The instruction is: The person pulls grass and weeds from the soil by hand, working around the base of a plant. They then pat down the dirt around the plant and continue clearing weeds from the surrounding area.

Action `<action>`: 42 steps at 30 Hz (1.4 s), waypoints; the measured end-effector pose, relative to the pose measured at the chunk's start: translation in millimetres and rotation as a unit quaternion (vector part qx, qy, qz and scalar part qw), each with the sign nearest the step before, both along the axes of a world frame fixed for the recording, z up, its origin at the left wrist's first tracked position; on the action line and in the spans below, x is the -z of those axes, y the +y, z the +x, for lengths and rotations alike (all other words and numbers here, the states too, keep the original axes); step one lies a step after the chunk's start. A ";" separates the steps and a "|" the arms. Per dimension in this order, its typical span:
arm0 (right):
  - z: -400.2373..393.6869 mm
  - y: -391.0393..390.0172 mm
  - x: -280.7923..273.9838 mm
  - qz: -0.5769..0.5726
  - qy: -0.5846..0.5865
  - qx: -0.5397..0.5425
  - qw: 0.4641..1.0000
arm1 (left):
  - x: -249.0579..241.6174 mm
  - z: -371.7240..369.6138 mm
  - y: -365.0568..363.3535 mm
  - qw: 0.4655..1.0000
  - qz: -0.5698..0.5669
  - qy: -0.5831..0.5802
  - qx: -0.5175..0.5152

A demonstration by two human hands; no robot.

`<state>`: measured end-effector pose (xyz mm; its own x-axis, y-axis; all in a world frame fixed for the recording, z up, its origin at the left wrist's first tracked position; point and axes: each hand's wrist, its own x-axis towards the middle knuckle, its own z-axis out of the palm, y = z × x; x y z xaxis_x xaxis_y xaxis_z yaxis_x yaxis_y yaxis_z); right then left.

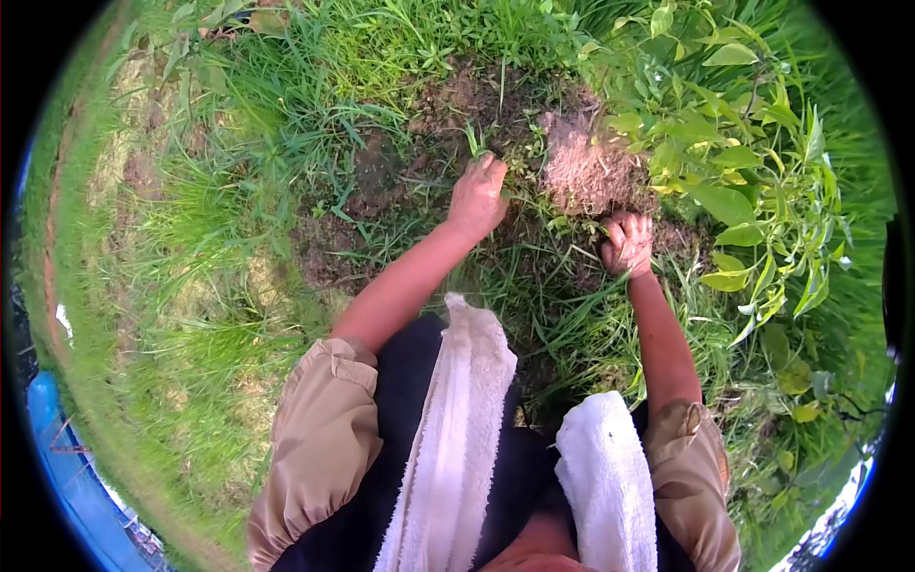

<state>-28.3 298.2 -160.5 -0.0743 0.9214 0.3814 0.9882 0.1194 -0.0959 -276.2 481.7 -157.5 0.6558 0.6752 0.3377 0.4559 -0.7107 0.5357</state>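
My left hand (478,197) is closed low over the ground, its fingers pinched around a small tuft of grass (474,143) whose blades stick out past the fingertips. To the right, my right hand (628,244) is curled with its knuckles up, low at the edge of a patch of bare brown soil (586,167). Whatever its fingers hold, if anything, is hidden. Between and below the hands lie loose, flattened grass blades (548,276). Darker dug-looking soil (376,176) shows left of my left hand.
A leafy green plant (739,200) leans in on the right, close to my right hand. Taller grass (286,105) grows at the upper left. A white towel (457,400) hangs from my neck toward the ground. Something blue (67,467) shows at the far lower left.
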 end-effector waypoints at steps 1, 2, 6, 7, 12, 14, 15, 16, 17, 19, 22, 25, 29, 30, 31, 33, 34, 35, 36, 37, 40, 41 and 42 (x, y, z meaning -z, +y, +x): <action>-0.9 -0.9 0.9 0.001 0.002 0.000 1.000 | 4.0 1.7 3.9 1.000 0.003 -0.030 0.010; -0.6 -0.8 1.5 0.004 0.003 -0.001 1.000 | 7.8 3.1 7.6 0.998 0.007 -0.059 0.020; -2.2 -1.8 0.9 -0.015 -0.003 0.008 1.000 | 2.2 -5.4 8.4 0.992 -0.050 -0.044 0.109; -1.0 -0.5 0.3 -0.002 0.001 -0.004 1.000 | -6.0 -7.9 2.5 0.987 -0.060 -0.036 0.143; -1.8 -1.2 -1.7 -0.009 -0.008 0.002 1.000 | -32.9 -29.8 -20.9 0.955 -0.215 -0.007 0.205; -1.3 -1.6 0.8 -0.006 -0.001 -0.002 1.000 | -38.3 -18.0 6.6 0.988 -0.089 -0.117 0.054; 0.7 -0.9 2.3 0.001 0.003 -0.006 1.000 | -56.0 -8.7 15.5 0.990 -0.108 -0.085 0.026; -0.5 -0.5 -0.6 -0.003 0.001 -0.003 1.000 | -53.3 -1.5 21.4 0.993 -0.073 -0.087 0.042; -1.9 -1.0 -3.2 -0.007 -0.003 0.001 1.000 | -50.3 6.3 24.7 0.993 -0.038 -0.091 0.059; -2.2 -1.4 -3.8 -0.021 0.003 0.004 1.000 | -47.4 15.3 25.8 0.991 -0.006 -0.115 0.068; -2.9 -3.4 -4.2 -0.015 0.006 0.004 1.000 | -39.9 8.0 13.7 0.986 -0.077 -0.061 0.134; 0.0 -1.3 1.8 -0.003 0.002 0.005 1.000 | 0.9 -29.6 -61.0 0.916 -0.103 0.129 0.366; -3.5 0.0 -3.6 0.001 0.001 0.001 1.000 | -17.6 -52.3 -19.7 0.984 -0.142 0.065 0.086; -4.3 -0.8 -3.0 -0.001 0.002 -0.001 1.000 | -25.1 -54.6 9.0 0.989 -0.112 0.092 0.036; -3.3 -0.2 -3.8 0.003 -0.001 -0.001 1.000 | -29.8 -54.9 43.0 0.990 -0.077 0.117 -0.012; -2.3 -0.2 -1.7 0.000 0.004 0.001 1.000 | -22.4 -53.7 90.9 0.979 0.064 0.169 -0.092; -2.2 0.1 -1.5 0.004 0.000 0.001 1.000 | -18.6 -49.2 108.5 0.966 0.036 0.213 -0.144; -1.9 -0.2 -0.6 0.006 -0.003 0.003 1.000 | -14.2 -45.0 125.2 0.947 0.007 0.256 -0.194; -1.9 -0.3 -1.2 0.004 -0.004 0.003 1.000 | 0.1 -46.0 144.4 0.928 -0.023 0.315 -0.200; -1.6 -0.1 0.0 0.008 -0.001 0.001 1.000 | 5.3 -49.6 152.3 0.928 -0.032 0.322 -0.185; 0.4 -0.1 3.0 0.010 0.002 -0.009 1.000 | 0.9 -56.4 151.9 0.931 -0.033 0.330 -0.151; 1.4 -1.0 3.0 0.009 0.002 -0.011 1.000 | -9.3 -54.7 136.8 0.932 -0.048 0.340 -0.117; 2.0 -0.5 2.6 0.010 0.003 -0.012 1.000 | 6.4 -60.5 119.5 0.974 0.018 0.224 0.011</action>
